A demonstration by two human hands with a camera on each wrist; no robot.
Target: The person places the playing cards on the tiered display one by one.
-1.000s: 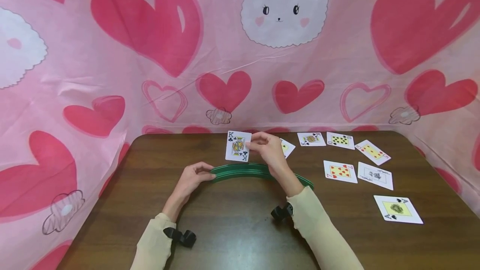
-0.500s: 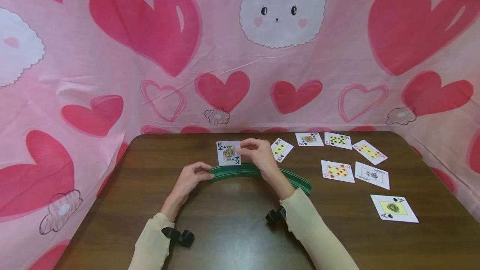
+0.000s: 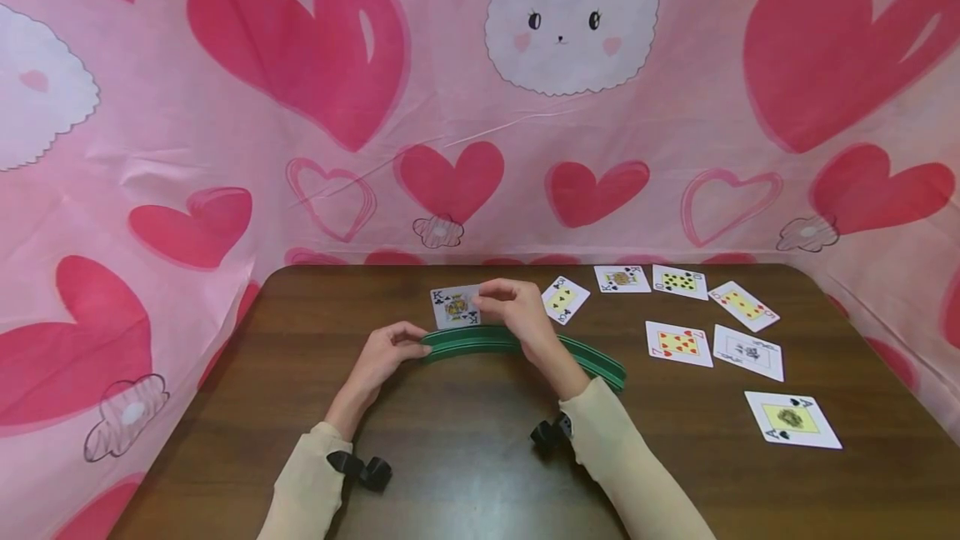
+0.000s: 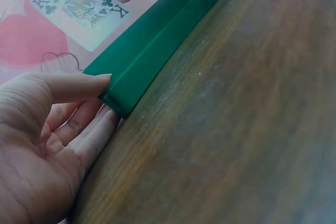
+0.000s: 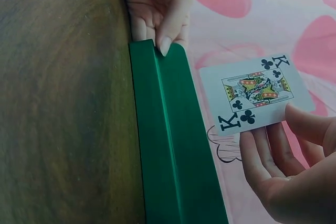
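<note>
A curved green card holder (image 3: 465, 343) lies across the middle of the table. My left hand (image 3: 384, 358) pinches its left end, thumb on top and fingers beneath, as the left wrist view shows. Between thumb and fingers, my right hand (image 3: 517, 315) holds a king of clubs (image 3: 452, 307) by its right edge. The card's face is toward me, and it leans back just above the holder's far rim. In the right wrist view the king (image 5: 257, 93) appears beside the holder's groove, apart from it. The right hand and wrist hide part of the holder.
Face-up cards lie to the right: a six of clubs (image 3: 566, 300), a king (image 3: 622, 279), a ten (image 3: 679, 282), a diamond card (image 3: 744, 306), a seven of hearts (image 3: 678, 343), a joker (image 3: 748, 352) and an ace of spades (image 3: 792, 419). A pink heart-patterned cloth (image 3: 450, 107) hangs behind the table.
My right hand has brought the king of clubs left and down toward the holder, and the card now tilts further back. The left hand keeps its grip on the holder's end.
</note>
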